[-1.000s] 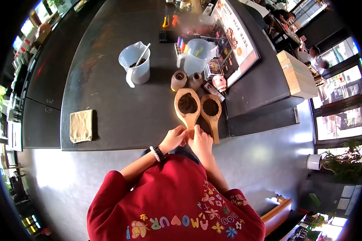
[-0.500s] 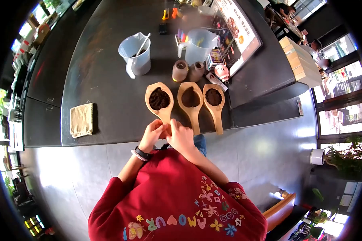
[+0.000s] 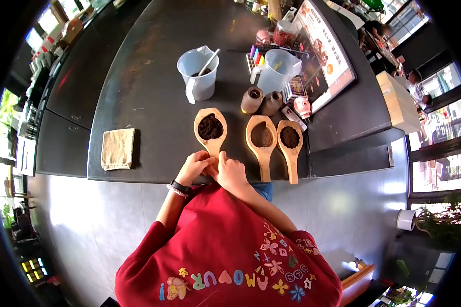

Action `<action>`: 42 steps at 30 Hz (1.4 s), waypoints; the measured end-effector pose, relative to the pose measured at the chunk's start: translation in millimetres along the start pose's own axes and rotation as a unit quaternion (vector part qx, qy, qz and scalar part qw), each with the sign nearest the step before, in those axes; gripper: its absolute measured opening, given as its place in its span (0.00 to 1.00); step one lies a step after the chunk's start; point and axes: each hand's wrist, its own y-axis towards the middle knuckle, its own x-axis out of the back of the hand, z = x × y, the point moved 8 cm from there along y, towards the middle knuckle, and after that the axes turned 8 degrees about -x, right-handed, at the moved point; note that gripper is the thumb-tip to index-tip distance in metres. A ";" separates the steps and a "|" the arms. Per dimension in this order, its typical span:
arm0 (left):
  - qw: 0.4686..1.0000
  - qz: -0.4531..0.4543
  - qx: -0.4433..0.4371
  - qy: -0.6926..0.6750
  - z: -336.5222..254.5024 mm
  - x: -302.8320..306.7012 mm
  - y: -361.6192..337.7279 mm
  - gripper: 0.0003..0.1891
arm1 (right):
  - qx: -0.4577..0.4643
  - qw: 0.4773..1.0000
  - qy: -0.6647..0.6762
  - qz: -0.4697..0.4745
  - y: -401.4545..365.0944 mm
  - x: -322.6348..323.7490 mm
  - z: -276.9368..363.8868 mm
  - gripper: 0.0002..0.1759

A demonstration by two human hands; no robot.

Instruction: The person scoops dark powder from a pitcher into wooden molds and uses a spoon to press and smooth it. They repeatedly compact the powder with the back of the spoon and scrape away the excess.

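My left hand (image 3: 193,167) and my right hand (image 3: 231,173) meet at the counter's front edge, their fingers closed around the handle of a wooden mold (image 3: 222,118). Dark, crumbly soil-like material (image 3: 210,127) fills its hollow unevenly. Part of the handle is hidden by my fingers. To the right lies a second wooden mold (image 3: 264,159) with a leaf-like hollow, brown inside. Beside it, a third wooden mold (image 3: 292,167) has a scalloped hollow packed with dark material. My hands touch neither of these two.
A clear measuring jug (image 3: 202,88) holds a white stick and dark material. Another jug (image 3: 277,71) stands behind two small grey-brown pots (image 3: 252,101). Nearby are a pink pig figure (image 3: 302,107) and a propped sign board (image 3: 328,56). A folded beige cloth (image 3: 118,148) lies at left.
The held mold has shifted left with both hands, widening the gap to the middle mold. The camera view has also shifted, so the counter items appear farther right.
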 end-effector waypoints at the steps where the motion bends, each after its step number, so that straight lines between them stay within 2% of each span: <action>1: 1.000 0.005 0.002 0.005 -0.8 2.3 1.9 0.08 | -0.004 1.000 0.000 0.018 2.1 -0.2 0.7 0.32; 3: 0.999 0.015 0.025 0.012 -2.5 7.8 5.9 0.08 | -0.008 0.999 -0.001 0.052 8.1 4.5 1.7 0.30; 5: 0.997 0.026 0.069 0.013 -1.2 9.9 7.1 0.09 | 0.025 0.997 0.036 0.058 22.1 14.2 -1.8 0.28; 7: 0.997 0.040 0.055 0.039 -3.7 13.2 10.9 0.11 | -0.010 0.973 0.203 0.110 56.0 53.4 0.6 0.26; 8: 0.996 0.049 0.060 0.042 -2.4 13.7 11.9 0.11 | -0.015 0.958 0.281 0.056 79.2 61.7 -7.8 0.23; 9: 0.995 0.058 0.066 0.044 -1.1 13.7 12.5 0.12 | -0.058 0.938 0.331 0.086 105.0 76.3 -11.4 0.21; 10: 0.995 0.058 0.067 0.048 -3.3 13.4 12.3 0.12 | -0.045 0.927 0.370 0.039 136.0 87.4 -17.4 0.20; 12: 0.994 0.057 0.068 0.058 -9.4 12.4 9.2 0.12 | -0.048 0.932 0.358 -0.044 199.4 99.8 -34.1 0.24; 13: 0.995 0.059 0.064 0.052 -10.4 12.2 8.9 0.12 | -0.014 0.918 0.386 -0.087 232.7 98.9 -40.2 0.28; 14: 0.995 0.061 0.058 0.047 -11.6 12.4 9.2 0.13 | -0.030 0.935 0.336 -0.107 259.0 103.1 -42.3 0.31; 15: 0.996 0.063 0.052 0.042 -12.7 13.1 9.7 0.13 | -0.008 0.938 0.310 -0.156 277.8 107.9 -40.4 0.31; 17: 0.994 0.074 0.051 0.065 -9.3 14.8 11.4 0.13 | -0.028 0.940 0.319 -0.116 322.2 88.0 -48.9 0.26; 19: 0.993 0.073 0.042 0.078 -9.0 15.9 11.7 0.13 | -0.041 0.920 0.390 -0.020 332.2 86.4 -36.2 0.22; 21: 0.994 0.063 0.028 0.086 -9.5 17.5 8.8 0.14 | -0.025 0.921 0.387 -0.028 332.7 95.2 -22.5 0.13; 23: 0.989 0.045 0.021 0.138 -9.5 23.7 5.8 0.16 | -0.014 0.913 0.408 -0.003 325.7 100.9 -10.4 0.12; 25: 0.979 0.023 0.003 0.201 -12.9 31.4 4.0 0.18 | 0.049 0.927 0.371 -0.011 308.2 114.9 19.2 0.12; 27: 0.962 -0.003 -0.025 0.274 -17.6 38.1 0.7 0.20 | 0.117 0.958 0.261 -0.006 294.2 117.0 46.6 0.13; 29: 0.960 -0.012 -0.022 0.280 -9.6 40.5 -0.3 0.20 | 0.132 0.968 0.215 -0.009 286.5 118.6 54.9 0.12; 33: 0.945 -0.051 -0.040 0.322 -10.7 43.2 -4.2 0.17 | 0.206 0.938 0.268 -0.079 263.7 153.7 57.4 0.09; 35: 0.934 -0.090 -0.061 0.340 -18.2 41.9 -9.5 0.17 | 0.183 0.922 0.322 -0.113 254.5 165.4 38.4 0.09; 37: 0.920 -0.140 -0.094 0.354 -34.8 41.2 -20.3 0.19 | 0.108 0.903 0.396 -0.127 237.8 172.1 12.9 0.10; 39: 0.897 -0.151 -0.156 0.386 -38.0 38.9 -22.5 0.24 | 0.028 0.844 0.525 -0.102 221.8 167.1 -22.3 0.11; 40: 0.884 -0.155 -0.184 0.401 -40.9 37.2 -25.8 0.26 | -0.008 0.816 0.565 -0.123 206.9 166.3 -35.3 0.11; 42: 0.886 -0.131 -0.152 0.418 -40.7 35.3 -27.4 0.31 | -0.071 0.759 0.634 -0.135 173.9 155.8 -61.8 0.11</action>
